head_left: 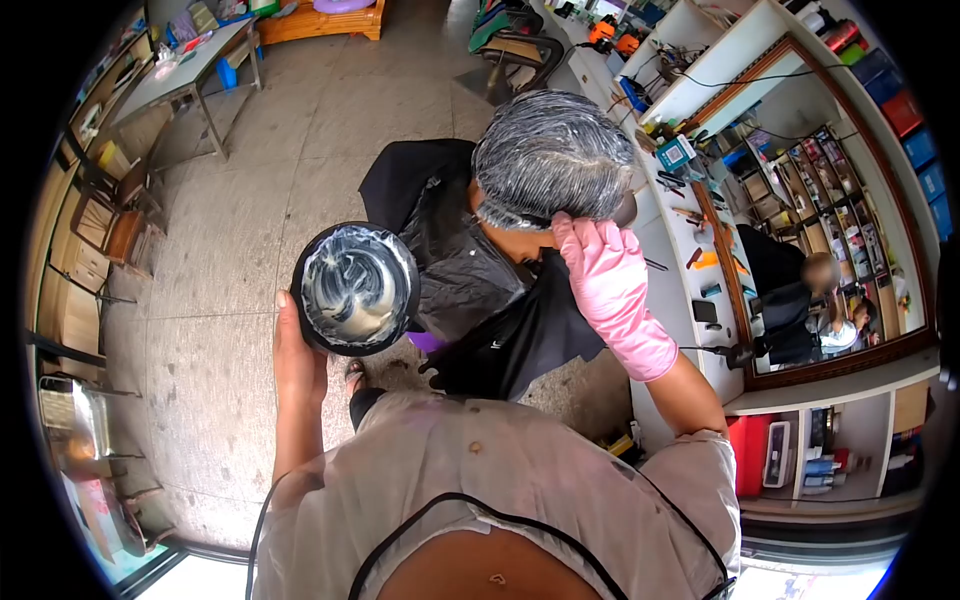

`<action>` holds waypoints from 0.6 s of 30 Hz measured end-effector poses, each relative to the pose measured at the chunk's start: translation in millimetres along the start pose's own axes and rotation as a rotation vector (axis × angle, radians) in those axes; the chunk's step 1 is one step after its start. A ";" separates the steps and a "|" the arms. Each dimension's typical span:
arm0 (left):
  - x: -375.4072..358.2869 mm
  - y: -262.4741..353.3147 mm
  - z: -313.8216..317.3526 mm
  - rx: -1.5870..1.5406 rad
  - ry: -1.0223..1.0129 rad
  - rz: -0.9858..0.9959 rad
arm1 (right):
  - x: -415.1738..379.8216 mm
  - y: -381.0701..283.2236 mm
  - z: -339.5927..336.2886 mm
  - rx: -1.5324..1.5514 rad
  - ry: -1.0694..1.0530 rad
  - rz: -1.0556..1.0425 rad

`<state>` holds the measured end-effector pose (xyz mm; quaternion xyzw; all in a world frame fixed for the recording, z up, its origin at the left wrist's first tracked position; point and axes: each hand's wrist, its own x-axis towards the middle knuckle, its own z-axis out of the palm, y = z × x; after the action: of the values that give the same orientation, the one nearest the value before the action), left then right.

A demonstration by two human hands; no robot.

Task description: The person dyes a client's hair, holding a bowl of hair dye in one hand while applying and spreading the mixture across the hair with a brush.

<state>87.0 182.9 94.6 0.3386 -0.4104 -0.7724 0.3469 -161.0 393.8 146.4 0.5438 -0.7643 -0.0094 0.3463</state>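
My bare left hand (298, 345) grips a round black bowl (410, 285) from its left side. White cream (355, 280) is smeared around inside the bowl. My right hand (612, 285) wears a pink glove and is at the lower edge of a seated person's hair (550, 150). Its fingers are curled together; what they pinch, if anything, is hidden. The hair is coated with whitish cream and combed into fine lines. A black cape (460, 260) covers the person's shoulders, with black cloth also below my right hand.
On the right, a white counter (680, 260) carries combs, clips and bottles beneath a wood-framed mirror (840, 220). A black chair (520, 55) stands beyond the person. Wooden chairs (125, 225) and a table (185, 65) line the left side of the tiled floor (220, 300).
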 end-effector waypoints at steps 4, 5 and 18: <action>-3.3 5.6 6.5 0.011 -0.015 -0.010 | -4.0 -0.7 -7.7 0.189 -0.089 -0.006; -3.1 5.2 6.7 0.011 -0.021 -0.006 | -6.3 5.6 -9.4 0.156 -0.076 -0.030; -1.9 5.2 7.9 0.031 -0.053 0.014 | 24.2 86.8 12.0 0.632 0.329 0.390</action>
<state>83.0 185.4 102.9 0.3205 -0.4338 -0.7721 0.3361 -243.2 404.6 183.9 0.4624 -0.7529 0.3791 0.2750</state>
